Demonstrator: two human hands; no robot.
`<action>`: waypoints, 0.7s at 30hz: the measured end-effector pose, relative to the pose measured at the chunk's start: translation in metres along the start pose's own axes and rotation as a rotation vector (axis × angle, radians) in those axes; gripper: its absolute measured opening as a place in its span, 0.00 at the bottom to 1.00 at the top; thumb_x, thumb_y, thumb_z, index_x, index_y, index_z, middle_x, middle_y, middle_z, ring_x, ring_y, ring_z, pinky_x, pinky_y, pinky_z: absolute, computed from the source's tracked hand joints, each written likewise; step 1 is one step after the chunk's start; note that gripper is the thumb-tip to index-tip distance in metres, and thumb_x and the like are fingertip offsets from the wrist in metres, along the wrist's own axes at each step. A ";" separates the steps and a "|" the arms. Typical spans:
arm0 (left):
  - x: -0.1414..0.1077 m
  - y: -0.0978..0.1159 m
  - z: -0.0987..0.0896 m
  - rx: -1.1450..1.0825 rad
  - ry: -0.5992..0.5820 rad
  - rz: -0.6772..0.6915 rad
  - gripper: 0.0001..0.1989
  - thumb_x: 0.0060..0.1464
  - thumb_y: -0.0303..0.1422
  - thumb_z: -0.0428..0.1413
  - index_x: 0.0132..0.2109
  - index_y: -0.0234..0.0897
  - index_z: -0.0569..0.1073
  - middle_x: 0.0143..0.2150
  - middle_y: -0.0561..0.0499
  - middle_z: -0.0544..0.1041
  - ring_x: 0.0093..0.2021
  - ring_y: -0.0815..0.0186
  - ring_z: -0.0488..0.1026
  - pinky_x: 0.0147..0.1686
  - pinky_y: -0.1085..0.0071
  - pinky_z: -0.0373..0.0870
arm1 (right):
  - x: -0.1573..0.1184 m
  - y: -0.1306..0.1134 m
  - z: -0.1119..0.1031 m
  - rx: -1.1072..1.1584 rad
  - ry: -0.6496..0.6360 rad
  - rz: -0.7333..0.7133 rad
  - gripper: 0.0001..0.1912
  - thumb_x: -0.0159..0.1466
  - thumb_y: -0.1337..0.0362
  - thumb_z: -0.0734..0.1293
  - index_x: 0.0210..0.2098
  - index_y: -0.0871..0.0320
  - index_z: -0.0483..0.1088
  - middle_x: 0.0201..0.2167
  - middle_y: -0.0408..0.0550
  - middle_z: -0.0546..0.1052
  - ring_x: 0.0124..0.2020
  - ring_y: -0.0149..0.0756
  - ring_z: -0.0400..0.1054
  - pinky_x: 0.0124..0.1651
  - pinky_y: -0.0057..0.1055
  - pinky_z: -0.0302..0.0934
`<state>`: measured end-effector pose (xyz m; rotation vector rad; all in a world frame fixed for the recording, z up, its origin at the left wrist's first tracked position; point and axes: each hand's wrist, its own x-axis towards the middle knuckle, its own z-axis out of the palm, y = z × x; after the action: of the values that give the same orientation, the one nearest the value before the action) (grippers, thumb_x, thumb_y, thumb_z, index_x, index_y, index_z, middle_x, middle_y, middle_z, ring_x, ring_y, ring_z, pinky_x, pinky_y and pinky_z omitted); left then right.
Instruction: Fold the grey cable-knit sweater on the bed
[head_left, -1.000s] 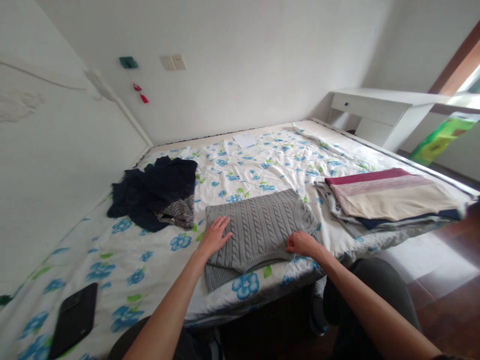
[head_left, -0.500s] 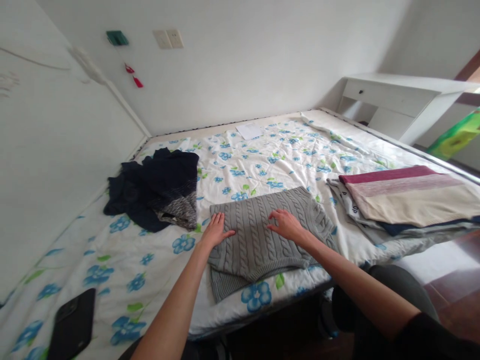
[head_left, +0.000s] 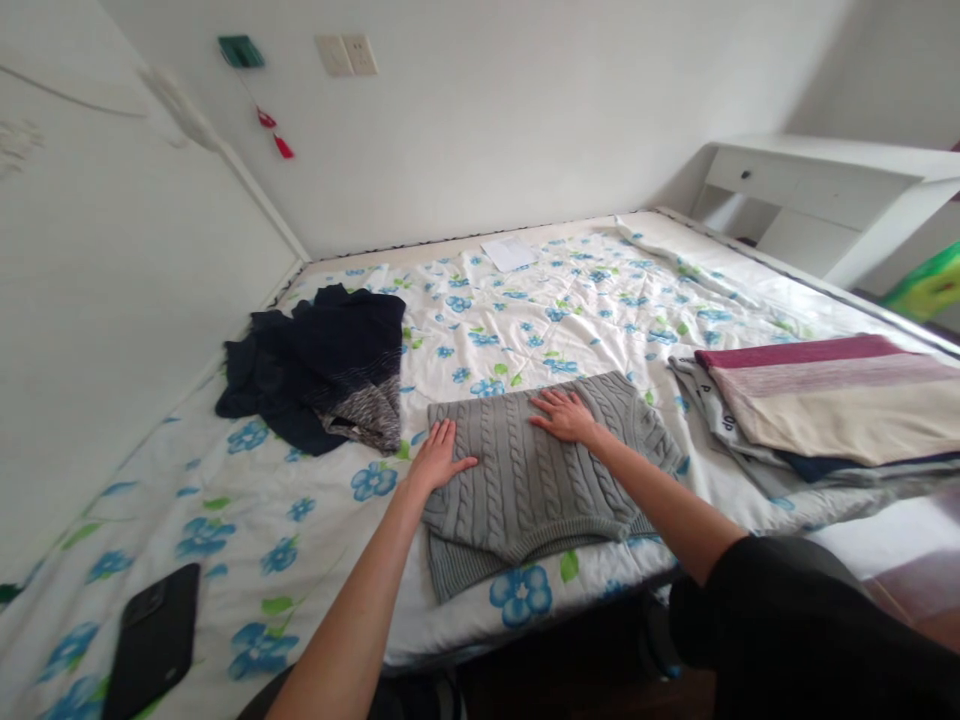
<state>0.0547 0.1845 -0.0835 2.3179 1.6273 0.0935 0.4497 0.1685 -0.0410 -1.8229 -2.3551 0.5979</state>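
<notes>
1. Left hand [head_left: 441,462]: open, palm down, fingers spread, resting flat on the left edge of the grey cable-knit sweater [head_left: 525,480].
2. Right hand [head_left: 562,416]: open, palm down, resting flat on the far part of the same sweater. The hands are apart, with knit surface between them. Neither hand grips the fabric.
3. Sweater position: flat on the white quilt with blue and green flowers [head_left: 600,320], near the bed edge closest to me. Its surface lies smooth, and the near edge shows two overlapping layers.
4. Folded items: a neat stack of folded cloth with a maroon-and-cream top layer [head_left: 825,405] lies to the right of the sweater.
5. Unfolded item: a bunched navy knit garment with a speckled grey section [head_left: 315,350] lies to the left of the sweater.
6. Other item: a flat black rectangular phone [head_left: 154,640] lies on the quilt, near my left arm.
</notes>
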 end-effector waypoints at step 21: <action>-0.104 0.040 -0.021 -0.283 0.252 -0.506 0.41 0.65 0.52 0.66 0.74 0.32 0.68 0.66 0.26 0.82 0.67 0.41 0.82 0.64 0.48 0.78 | -0.162 0.164 -0.018 1.207 -0.091 0.583 0.24 0.82 0.49 0.64 0.59 0.63 0.80 0.54 0.67 0.87 0.57 0.49 0.86 0.60 0.41 0.80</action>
<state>0.0495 0.0801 -0.0398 1.6853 2.1152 0.4819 0.6484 0.0529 -0.0594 -1.7094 -0.8976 1.6701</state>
